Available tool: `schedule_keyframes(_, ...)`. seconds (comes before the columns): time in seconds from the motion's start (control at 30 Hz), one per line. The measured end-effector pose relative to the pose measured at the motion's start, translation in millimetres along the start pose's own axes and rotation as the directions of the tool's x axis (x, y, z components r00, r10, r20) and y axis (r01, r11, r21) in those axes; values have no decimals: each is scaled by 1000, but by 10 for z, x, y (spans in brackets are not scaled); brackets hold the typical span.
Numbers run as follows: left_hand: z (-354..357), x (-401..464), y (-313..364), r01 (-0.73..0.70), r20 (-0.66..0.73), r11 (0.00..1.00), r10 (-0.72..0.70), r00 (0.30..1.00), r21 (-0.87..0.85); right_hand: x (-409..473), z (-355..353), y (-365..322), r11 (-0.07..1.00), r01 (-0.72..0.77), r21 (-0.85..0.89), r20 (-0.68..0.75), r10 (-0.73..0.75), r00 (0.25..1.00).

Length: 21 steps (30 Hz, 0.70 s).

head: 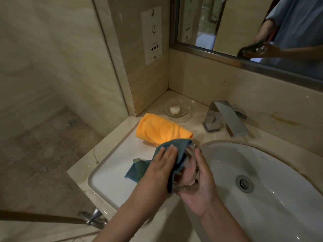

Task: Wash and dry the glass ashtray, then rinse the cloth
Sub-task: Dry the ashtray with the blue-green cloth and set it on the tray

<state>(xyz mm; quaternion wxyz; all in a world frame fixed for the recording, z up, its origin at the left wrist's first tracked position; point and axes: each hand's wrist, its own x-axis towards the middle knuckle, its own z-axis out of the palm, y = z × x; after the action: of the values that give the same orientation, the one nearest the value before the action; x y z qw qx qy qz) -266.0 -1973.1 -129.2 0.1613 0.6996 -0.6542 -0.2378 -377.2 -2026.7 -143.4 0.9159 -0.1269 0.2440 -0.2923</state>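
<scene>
Over the left rim of the white oval sink basin, both hands work close together. Right hand cups the clear faceted glass ashtray from the sink side, fingers curled round its edge, thumb pointing up. Left hand lies flat with straight fingers, pressing the blue-green microfibre cloth against the ashtray's face; cloth wraps over the top, one tail hangs beneath the wrist. Below the left forearm, a white rectangular tray set on the beige marble table. Rolled orange towel lies at the tray's far end, just behind the cloth. Clear glass soap dish with a small round soap sits in the table's back left corner. Square chrome tap stands behind the basin. Framed wall mirror above.
</scene>
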Motion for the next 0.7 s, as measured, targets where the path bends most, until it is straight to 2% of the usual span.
schedule_keyframes(0.1,-113,-19,-82,104,-129,983,-125,984,-154,-21,-29,27,999,-1,32,44,0,999)
schedule_keyframes(0.2,-164,-59,-122,128,-112,971,-153,982,-201,-53,12,-29,1000,0,-5,87,0,996)
schedule_keyframes(0.27,-166,-93,-125,111,-106,939,-153,982,-325,-45,12,-62,999,4,-33,89,-1,996)
schedule_keyframes(0.43,-262,-128,-67,109,-92,729,-229,969,-675,-41,35,-124,989,104,-102,12,-103,995)
schedule_keyframes(0.53,-298,-144,-27,103,-105,647,-275,956,-756,-57,57,-139,955,223,-196,-37,-235,971)
schedule_keyframes(0.6,-289,-187,9,59,-162,693,-250,955,-719,-31,40,-128,924,293,-246,-96,-324,941)
schedule_keyframes(0.7,-142,-249,89,23,-233,890,-144,962,-456,-15,87,-108,873,354,-335,-161,-423,892)
